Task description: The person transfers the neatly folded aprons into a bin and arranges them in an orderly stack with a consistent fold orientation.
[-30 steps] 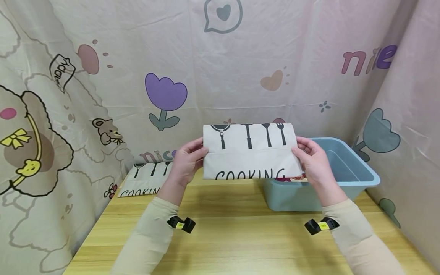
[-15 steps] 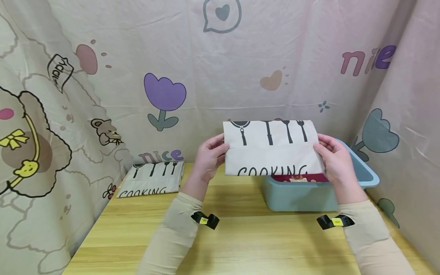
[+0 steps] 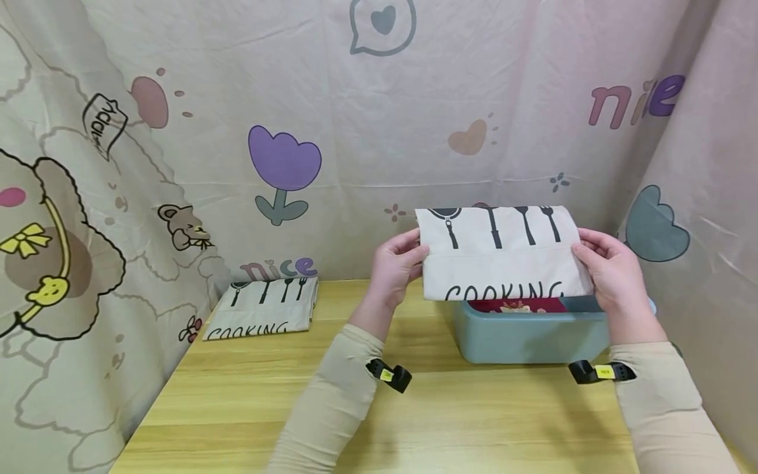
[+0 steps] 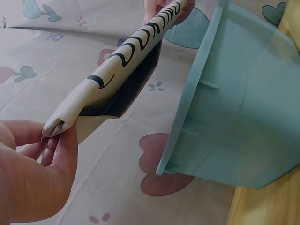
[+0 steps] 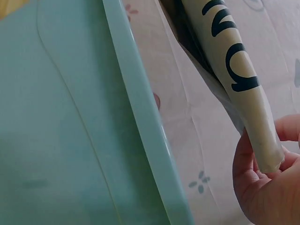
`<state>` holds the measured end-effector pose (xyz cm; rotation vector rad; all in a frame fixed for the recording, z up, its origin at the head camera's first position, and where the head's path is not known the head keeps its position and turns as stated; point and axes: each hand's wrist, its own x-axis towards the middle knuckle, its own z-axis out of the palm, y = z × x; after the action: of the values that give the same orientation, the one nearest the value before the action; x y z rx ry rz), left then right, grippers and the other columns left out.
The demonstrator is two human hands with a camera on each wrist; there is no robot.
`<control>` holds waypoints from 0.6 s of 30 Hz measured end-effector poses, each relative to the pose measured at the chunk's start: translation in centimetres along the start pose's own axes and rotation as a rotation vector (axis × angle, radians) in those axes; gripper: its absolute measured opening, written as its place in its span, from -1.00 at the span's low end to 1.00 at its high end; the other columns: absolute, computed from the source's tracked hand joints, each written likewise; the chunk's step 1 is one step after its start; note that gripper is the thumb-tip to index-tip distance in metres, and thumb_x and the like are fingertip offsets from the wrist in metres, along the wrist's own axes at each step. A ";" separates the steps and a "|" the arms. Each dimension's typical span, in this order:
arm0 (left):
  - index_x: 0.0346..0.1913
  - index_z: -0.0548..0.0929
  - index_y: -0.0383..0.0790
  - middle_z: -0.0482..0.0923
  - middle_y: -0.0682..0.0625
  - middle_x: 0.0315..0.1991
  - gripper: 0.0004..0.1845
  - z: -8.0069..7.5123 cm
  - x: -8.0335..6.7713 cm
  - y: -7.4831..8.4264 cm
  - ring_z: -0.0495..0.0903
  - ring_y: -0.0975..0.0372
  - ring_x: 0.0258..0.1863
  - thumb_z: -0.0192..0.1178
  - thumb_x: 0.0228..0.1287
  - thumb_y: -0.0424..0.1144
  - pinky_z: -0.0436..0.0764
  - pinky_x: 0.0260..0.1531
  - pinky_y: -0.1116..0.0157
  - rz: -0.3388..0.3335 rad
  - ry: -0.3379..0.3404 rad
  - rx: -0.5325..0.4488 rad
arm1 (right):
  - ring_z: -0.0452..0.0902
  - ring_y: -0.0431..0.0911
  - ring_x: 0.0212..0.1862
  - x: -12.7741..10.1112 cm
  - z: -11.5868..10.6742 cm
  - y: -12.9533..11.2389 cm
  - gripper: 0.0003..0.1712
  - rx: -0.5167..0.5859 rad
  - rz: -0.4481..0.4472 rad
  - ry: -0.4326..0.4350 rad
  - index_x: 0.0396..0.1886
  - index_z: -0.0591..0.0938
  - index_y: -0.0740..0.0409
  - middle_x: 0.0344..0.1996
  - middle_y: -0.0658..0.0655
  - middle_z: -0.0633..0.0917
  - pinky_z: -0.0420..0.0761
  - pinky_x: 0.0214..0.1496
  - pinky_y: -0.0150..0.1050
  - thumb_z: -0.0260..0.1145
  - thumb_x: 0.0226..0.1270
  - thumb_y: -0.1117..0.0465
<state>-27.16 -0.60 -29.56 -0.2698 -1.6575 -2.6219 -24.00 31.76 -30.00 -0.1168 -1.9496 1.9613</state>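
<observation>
Both forearms reach forward in beige sleeves. The left hand (image 3: 395,263) pinches the left edge of a folded cream cloth printed with black kitchen utensils (image 3: 503,253), its grip clamped on the fold; the right hand (image 3: 612,273) pinches the right edge likewise. The cloth hangs level in the air, just above a light blue plastic bin (image 3: 533,336) with a dark red patterned item (image 3: 512,305) inside. The bin stands on a pale wooden worktop (image 3: 249,401), and a second folded cream cloth (image 3: 260,308) lies at its back left. Cartoon-printed fabric curtains (image 3: 177,131) wall the space. The cloths read "COOKING"; the curtains read "nice".
</observation>
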 end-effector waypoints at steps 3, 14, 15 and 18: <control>0.20 0.58 -0.43 0.60 -0.03 -0.24 -0.58 0.7 0.1 -0.5 0.62 0.25 -0.32 0.19 0.26 -0.58 0.71 -0.30 0.24 -0.002 0.001 0.020 | 0.41 -0.20 -0.19 0.3 -0.6 0.0 -0.71 -0.022 0.008 0.018 0.07 0.62 -0.06 -0.20 -0.06 0.53 0.56 -0.27 -0.59 0.33 0.38 0.19; 0.14 0.65 -0.39 0.59 -0.06 -0.27 -0.60 2.8 0.9 -2.5 0.63 0.20 -0.34 0.24 0.21 -0.59 0.72 -0.26 0.14 -0.027 0.028 0.058 | 0.39 -0.21 -0.19 1.4 -2.6 0.4 -0.67 -0.216 0.041 0.050 0.15 0.60 -0.11 -0.22 -0.16 0.53 0.52 -0.30 -0.60 0.29 0.42 0.12; 0.13 0.65 -0.38 0.59 -0.05 -0.28 -0.60 3.0 1.0 -2.6 0.62 0.21 -0.34 0.24 0.21 -0.59 0.72 -0.27 0.14 -0.027 0.027 0.064 | 0.38 -0.22 -0.19 1.5 -2.8 0.5 -0.68 -0.237 0.039 0.055 0.14 0.60 -0.12 -0.22 -0.16 0.52 0.51 -0.30 -0.60 0.28 0.42 0.12; 0.12 0.67 -0.37 0.56 -0.04 -0.32 -0.61 3.5 1.1 -3.0 0.60 0.23 -0.36 0.25 0.21 -0.57 0.72 -0.31 0.16 -0.022 0.023 0.100 | 0.37 -0.24 -0.19 1.8 -3.3 0.6 -0.73 -0.292 0.031 0.065 0.09 0.59 -0.16 -0.23 -0.18 0.50 0.48 -0.29 -0.63 0.25 0.44 0.13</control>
<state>-28.10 3.94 -30.60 -0.2180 -1.7876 -2.5369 -24.76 35.50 -30.39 -0.2846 -2.1901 1.6568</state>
